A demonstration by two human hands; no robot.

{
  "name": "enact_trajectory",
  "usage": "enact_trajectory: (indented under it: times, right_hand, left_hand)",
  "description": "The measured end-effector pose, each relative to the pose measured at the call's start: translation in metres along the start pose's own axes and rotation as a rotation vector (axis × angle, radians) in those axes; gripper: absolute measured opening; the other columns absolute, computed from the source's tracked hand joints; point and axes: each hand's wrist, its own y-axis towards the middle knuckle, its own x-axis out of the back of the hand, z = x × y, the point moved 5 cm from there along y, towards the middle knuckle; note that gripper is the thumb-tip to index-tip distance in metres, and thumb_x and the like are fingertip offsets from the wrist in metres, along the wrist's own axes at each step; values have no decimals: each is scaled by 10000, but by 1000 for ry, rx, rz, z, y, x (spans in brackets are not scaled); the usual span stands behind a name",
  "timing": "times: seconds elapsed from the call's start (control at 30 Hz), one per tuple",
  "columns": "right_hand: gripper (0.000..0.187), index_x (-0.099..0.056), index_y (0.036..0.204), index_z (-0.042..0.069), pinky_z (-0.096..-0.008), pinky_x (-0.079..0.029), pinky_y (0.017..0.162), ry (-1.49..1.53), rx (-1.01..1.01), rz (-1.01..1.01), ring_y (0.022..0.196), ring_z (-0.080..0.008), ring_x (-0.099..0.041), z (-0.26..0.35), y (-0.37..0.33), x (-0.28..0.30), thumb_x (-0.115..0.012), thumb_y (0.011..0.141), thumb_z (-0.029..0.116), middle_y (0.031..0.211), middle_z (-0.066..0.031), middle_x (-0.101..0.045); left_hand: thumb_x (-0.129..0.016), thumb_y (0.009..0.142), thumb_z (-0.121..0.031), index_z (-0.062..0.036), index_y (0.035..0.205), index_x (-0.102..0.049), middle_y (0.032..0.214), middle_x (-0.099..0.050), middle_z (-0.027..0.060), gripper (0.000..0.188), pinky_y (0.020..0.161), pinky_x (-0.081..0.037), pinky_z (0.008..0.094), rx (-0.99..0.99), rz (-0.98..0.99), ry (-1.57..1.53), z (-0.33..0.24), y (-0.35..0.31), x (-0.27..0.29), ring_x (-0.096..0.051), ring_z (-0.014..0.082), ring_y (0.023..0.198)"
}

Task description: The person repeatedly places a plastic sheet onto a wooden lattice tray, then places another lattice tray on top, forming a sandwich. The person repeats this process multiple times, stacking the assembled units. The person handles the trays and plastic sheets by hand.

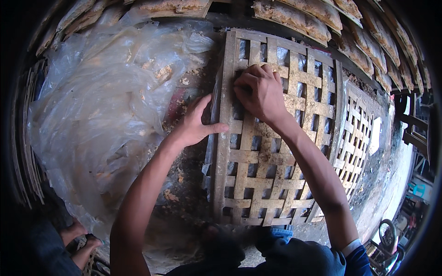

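Note:
A woven bamboo lattice tray with a wooden frame lies in front of me, clear plastic showing through its gaps. My right hand rests on its upper left part, fingers curled and pressed together at the frame. Whatever they may pinch is hidden under the hand. At the tray's left edge is my left hand, its fingers spread and its thumb touching the wooden frame. To the left of that hand spreads a big crumpled heap of clear plastic sheeting, dotted with pale crumbs.
A second lattice tray lies to the right. Racked slats carrying a crumbly orange-tan material line the far side. Thin boards stand stacked at the far left. Another person's bare feet show at lower left, and a wheel at lower right.

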Motion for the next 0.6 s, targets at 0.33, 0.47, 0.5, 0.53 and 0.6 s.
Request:
enact_trajectory:
  times: [0.33, 0.47, 0.5, 0.53, 0.6]
  right_hand:
    - [171, -658, 994, 30, -377, -510, 791, 498, -282, -130, 844, -212, -658, 1, -9, 39, -672, 931, 188, 888, -81, -686]
    - [110, -659, 965, 15, -362, -507, 801, 923, -254, 94, 789, -232, -680, 71, -55, 53, -633, 961, 122, 835, -110, -689]
    - [89, -670, 934, 43, -382, -470, 829, 843, -80, 173, 806, -276, -663, 95, -69, 60, -643, 941, 127, 792, -106, -658]
    - [101, -672, 929, 59, -404, -447, 839, 756, 4, 363, 830, -277, -648, 115, -94, 52, -658, 941, 158, 779, -105, -636]
    - [154, -700, 994, 85, -389, -434, 848, 676, 140, 441, 912, -242, -644, 147, -152, 34, -657, 981, 232, 884, -54, -668]
  left_hand:
    - [-899, 762, -483, 21, 1563, -367, 1552, -459, 223, 1086, 1213, -321, 411, -73, -38, 74, 2, 0, 2, -412, 311, 1464]
    - [-879, 785, -497, 35, 1569, -347, 1569, -441, 236, 1087, 1214, -317, 410, 61, 6, 4, -5, -7, 3, -397, 307, 1476]
    - [-873, 792, -504, 38, 1571, -341, 1574, -435, 241, 1087, 1214, -317, 412, 101, 31, -49, -7, -7, 3, -393, 307, 1479]
    - [-856, 807, -531, 48, 1577, -321, 1577, -430, 250, 1103, 1212, -321, 417, 71, 14, -11, -10, -9, 2, -389, 308, 1481]
    - [-850, 775, -603, 50, 1549, -370, 1539, -463, 267, 1120, 1201, -342, 441, 23, -33, -5, -11, -7, 1, -425, 346, 1454]
